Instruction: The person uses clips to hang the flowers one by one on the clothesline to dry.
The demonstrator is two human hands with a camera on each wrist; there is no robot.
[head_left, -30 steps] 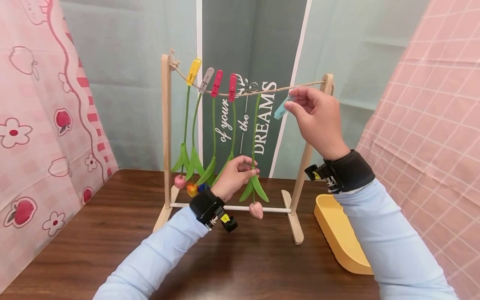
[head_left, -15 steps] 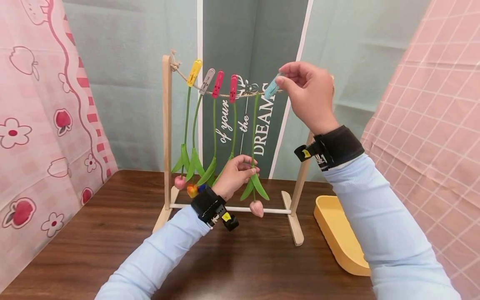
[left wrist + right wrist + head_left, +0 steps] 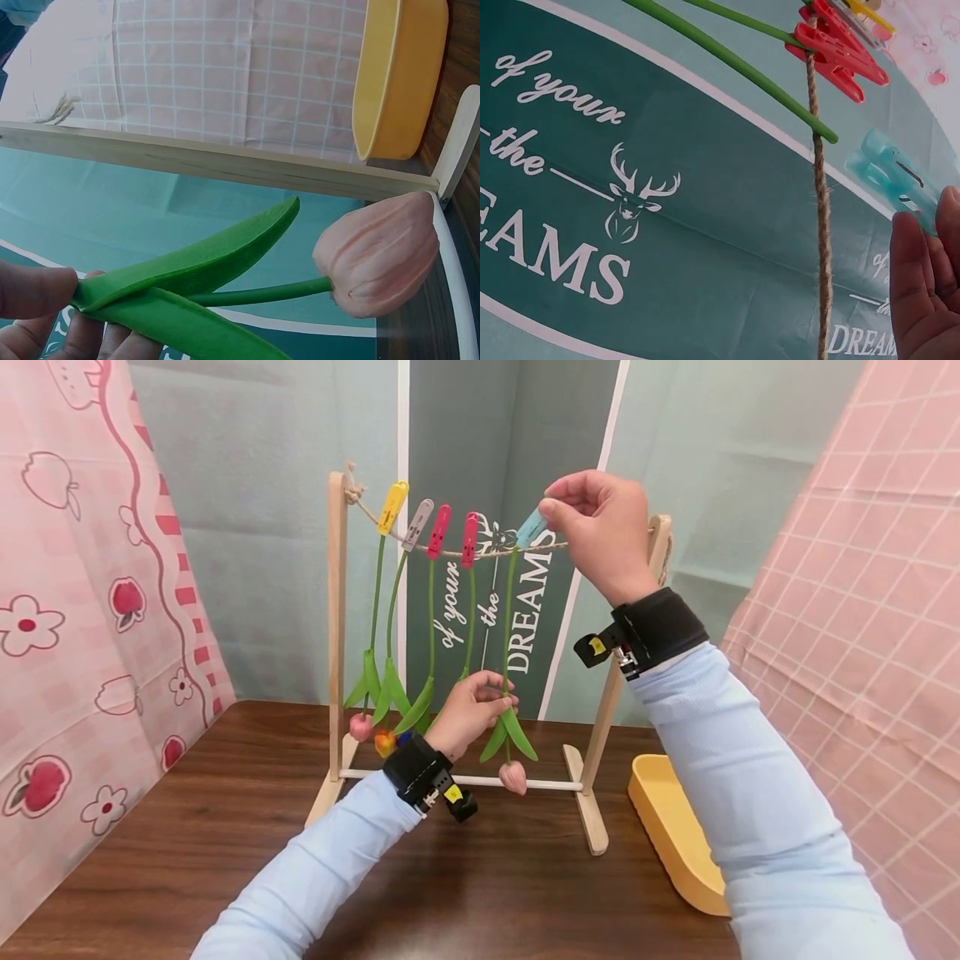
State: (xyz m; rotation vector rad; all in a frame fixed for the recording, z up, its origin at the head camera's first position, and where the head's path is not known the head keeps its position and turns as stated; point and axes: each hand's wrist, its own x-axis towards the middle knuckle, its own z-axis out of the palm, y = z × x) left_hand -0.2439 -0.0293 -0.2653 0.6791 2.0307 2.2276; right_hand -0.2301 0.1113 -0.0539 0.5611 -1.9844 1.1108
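Observation:
My left hand [image 3: 471,712] pinches the stem of an artificial pink tulip [image 3: 513,777] near its leaves. The tulip hangs head down, and its stem end crosses the twine [image 3: 822,217]. In the left wrist view the thumb [image 3: 34,291] presses at the base of the leaves. A light blue clothespin [image 3: 892,176] is pinched between thumb and fingers of my right hand [image 3: 603,531]. In the right wrist view it is apart from both stem and twine, close to the stem's tip. Several other tulips hang from yellow [image 3: 392,508], grey [image 3: 417,524] and red [image 3: 439,531] clothespins to the left.
A wooden rack [image 3: 337,627] carries the twine between two posts, with a white bar [image 3: 480,782] low down. On the brown table [image 3: 480,893] a yellow tray [image 3: 678,839] stands at the right. Patterned cloths surround the table.
My right hand has moved up and left with the blue clothespin, from near the right post to just above the tulip's stem end. The left hand stays on the stem.

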